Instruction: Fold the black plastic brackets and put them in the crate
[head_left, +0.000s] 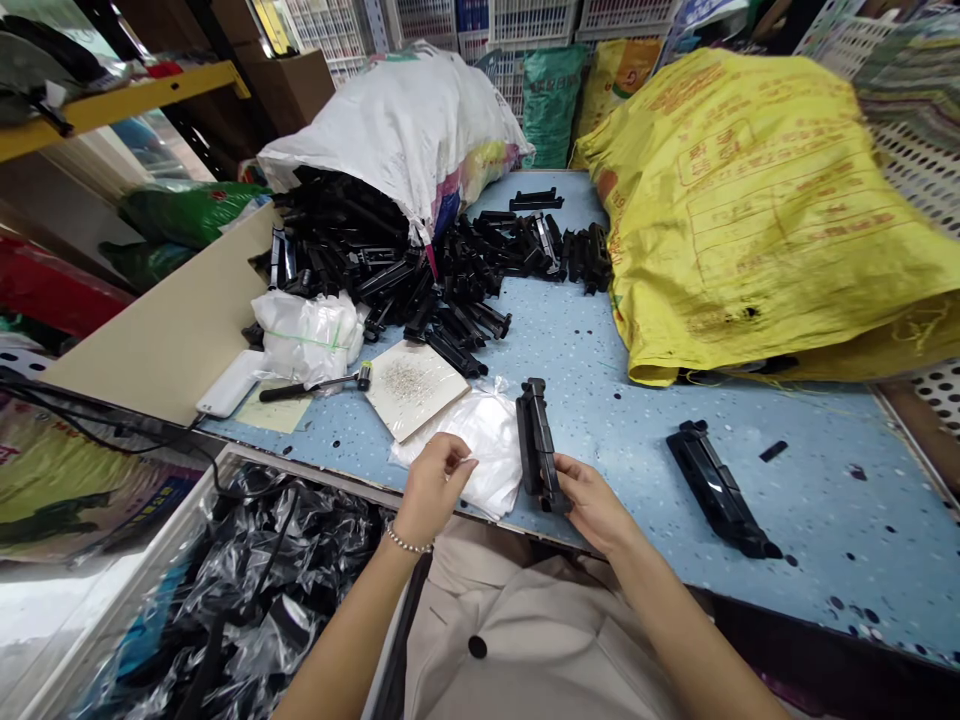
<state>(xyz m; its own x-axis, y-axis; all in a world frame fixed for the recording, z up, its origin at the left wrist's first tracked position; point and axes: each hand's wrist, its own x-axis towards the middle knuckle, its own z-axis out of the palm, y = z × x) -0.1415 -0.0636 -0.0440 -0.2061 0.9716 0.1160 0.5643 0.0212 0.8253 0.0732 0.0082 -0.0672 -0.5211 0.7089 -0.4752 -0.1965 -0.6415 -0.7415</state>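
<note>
My right hand (592, 500) grips the lower end of a long black plastic part (536, 445), which stands nearly upright above the table's front edge. My left hand (439, 480) is closed in a pinch over a stack of clear plastic bags (491, 450), with what looks like thin film at the fingertips. A bead bracelet circles the left wrist. Another black plastic part (720, 490) lies on the table to the right. Behind the bags sits a square white board (416, 388) covered in small specks.
Black parts (450, 270) spill from a white sack (405, 130). A yellow sack (750, 200) stands back right. At left lie a small hammer (315, 385), bundled bags (307, 335) and a white device (231, 383). A bin of bagged black parts (255, 570) sits below the table (600, 400).
</note>
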